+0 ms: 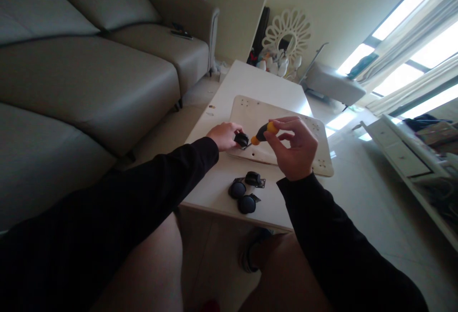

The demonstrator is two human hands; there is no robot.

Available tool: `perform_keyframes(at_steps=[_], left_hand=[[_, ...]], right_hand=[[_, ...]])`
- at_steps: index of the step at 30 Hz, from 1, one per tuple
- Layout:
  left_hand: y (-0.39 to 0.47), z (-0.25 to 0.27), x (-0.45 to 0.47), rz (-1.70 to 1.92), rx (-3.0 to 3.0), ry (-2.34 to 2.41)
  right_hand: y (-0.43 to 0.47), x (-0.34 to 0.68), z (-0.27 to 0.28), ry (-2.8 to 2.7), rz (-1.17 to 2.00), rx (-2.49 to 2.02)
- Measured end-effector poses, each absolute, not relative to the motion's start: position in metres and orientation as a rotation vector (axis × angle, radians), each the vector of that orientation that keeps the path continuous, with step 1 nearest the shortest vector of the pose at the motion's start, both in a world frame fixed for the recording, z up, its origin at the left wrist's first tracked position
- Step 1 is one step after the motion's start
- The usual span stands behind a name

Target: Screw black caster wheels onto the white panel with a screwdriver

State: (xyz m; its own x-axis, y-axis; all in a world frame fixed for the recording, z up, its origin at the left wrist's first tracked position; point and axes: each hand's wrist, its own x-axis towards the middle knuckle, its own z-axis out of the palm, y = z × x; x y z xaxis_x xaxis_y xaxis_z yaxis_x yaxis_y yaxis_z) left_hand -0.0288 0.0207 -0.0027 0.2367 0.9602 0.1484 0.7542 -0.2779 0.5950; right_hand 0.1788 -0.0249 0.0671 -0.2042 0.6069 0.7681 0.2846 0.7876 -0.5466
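A pale board [275, 119] with rounded corners and groups of small holes near its corners lies flat. At its near left corner my left hand [226, 136] grips a black caster wheel [242, 140]. My right hand [294, 145] pinches the end of a yellow and black screwdriver [263, 132], tilted down to the left. Its tip is by the caster's base; whether it sits in a screw cannot be made out. Three more black casters lie in front of the board, among them one caster [246, 204] nearest me and another caster [253, 179] with its metal plate showing.
The board rests on a white table [263, 80]. A grey sofa [143, 71] runs along the left. To the right stand a white drawer unit [404, 147] and, farther back, a grey bench [327, 83]. My legs are close under the table's near edge.
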Motion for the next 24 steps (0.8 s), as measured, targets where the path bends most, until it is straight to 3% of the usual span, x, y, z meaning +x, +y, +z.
perform_keyframes(at_steps=[24], left_hand=[[0.0194, -0.0016, -0.0283, 0.699, 2.105, 1.605]], right_hand=[[-0.0226, 0.1834, 0.0716, -1.778, 0.318, -0.677]])
